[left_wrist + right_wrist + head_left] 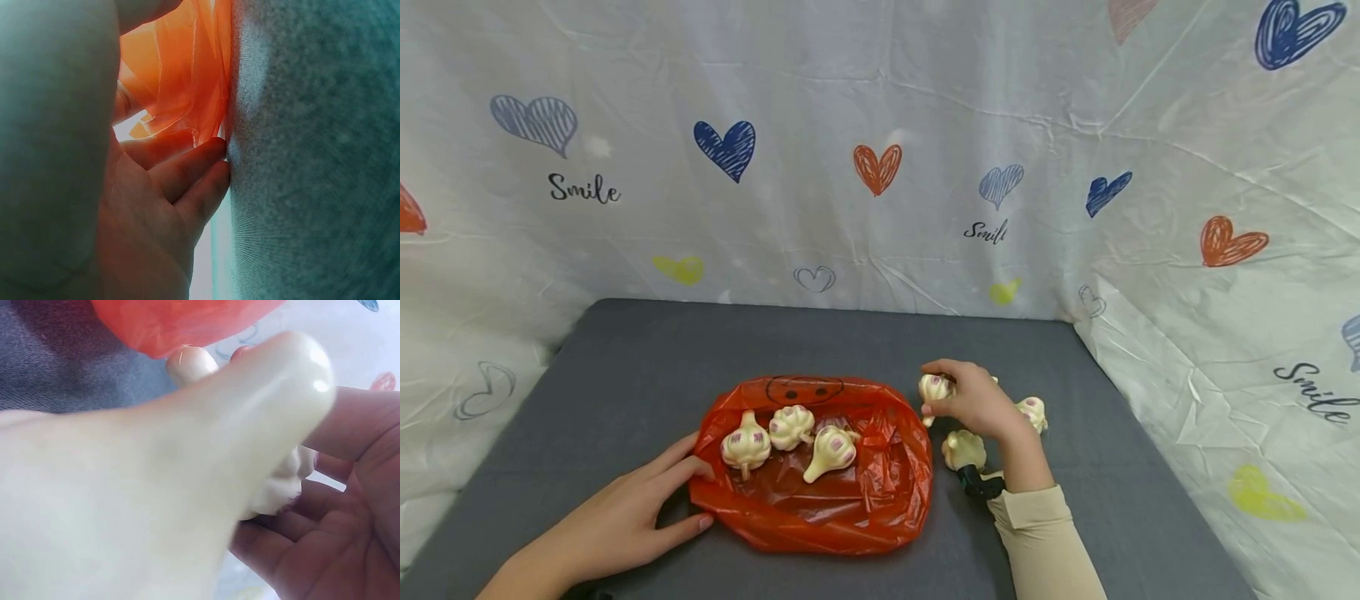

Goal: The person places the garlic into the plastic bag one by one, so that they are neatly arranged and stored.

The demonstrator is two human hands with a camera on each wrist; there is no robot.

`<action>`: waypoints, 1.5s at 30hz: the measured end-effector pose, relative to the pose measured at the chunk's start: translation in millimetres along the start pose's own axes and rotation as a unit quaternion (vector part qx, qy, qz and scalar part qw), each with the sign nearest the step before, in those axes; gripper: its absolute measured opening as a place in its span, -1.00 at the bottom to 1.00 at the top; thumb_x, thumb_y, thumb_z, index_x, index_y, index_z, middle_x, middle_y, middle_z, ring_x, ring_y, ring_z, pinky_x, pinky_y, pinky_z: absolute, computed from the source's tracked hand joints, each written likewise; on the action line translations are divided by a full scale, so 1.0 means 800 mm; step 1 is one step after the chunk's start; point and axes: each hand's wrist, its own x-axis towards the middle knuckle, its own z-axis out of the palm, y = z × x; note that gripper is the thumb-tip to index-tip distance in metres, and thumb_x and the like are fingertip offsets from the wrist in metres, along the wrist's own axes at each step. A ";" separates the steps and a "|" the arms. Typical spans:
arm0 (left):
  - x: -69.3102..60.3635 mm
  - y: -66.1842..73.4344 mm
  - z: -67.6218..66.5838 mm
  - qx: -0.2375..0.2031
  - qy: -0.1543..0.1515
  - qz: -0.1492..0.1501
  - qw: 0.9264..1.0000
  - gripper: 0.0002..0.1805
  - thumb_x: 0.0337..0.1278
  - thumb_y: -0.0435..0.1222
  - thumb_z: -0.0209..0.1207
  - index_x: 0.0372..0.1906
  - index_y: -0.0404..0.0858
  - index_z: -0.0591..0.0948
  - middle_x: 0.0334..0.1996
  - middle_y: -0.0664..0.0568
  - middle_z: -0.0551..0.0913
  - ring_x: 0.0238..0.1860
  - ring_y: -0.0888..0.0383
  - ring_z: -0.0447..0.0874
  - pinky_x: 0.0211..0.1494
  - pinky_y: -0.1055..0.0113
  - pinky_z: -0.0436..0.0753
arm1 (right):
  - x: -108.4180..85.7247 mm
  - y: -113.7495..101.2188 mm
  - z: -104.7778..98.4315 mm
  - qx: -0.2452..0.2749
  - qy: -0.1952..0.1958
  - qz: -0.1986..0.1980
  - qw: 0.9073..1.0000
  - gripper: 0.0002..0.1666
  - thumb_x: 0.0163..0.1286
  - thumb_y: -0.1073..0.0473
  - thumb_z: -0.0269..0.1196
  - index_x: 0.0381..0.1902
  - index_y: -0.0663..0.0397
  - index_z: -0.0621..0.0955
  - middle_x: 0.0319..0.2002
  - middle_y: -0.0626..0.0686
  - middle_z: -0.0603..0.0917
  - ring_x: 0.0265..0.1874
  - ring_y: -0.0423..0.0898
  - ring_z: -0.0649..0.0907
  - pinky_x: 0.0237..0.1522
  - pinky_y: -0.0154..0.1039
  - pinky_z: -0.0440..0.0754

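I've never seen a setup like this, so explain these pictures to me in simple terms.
There is no machine here, just a person's two bare hands. The widest picture comes from a camera worn on the head, looking forward and down. The other two come from small cameras on the wrists, so things there look very close.

A red bag sits open on a dark table, with three garlic bulbs in it. The left hand touches the bag's left edge. The right hand holds another bulb beside the bag's right edge, and more garlic lies on the table around that hand. Behind hangs a pale sheet printed with hearts.
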 end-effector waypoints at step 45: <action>-0.003 0.001 0.003 0.018 0.021 0.019 0.999 -0.62 0.35 0.36 0.31 0.11 0.41 0.54 0.62 -0.06 0.36 0.39 -0.08 0.63 0.14 0.07 0.76 | -0.022 -0.073 0.006 0.007 0.004 -0.095 0.995 -0.33 0.36 0.20 0.61 0.40 -0.01 0.67 0.32 -0.02 0.70 0.30 0.02 0.66 0.31 0.14 0.63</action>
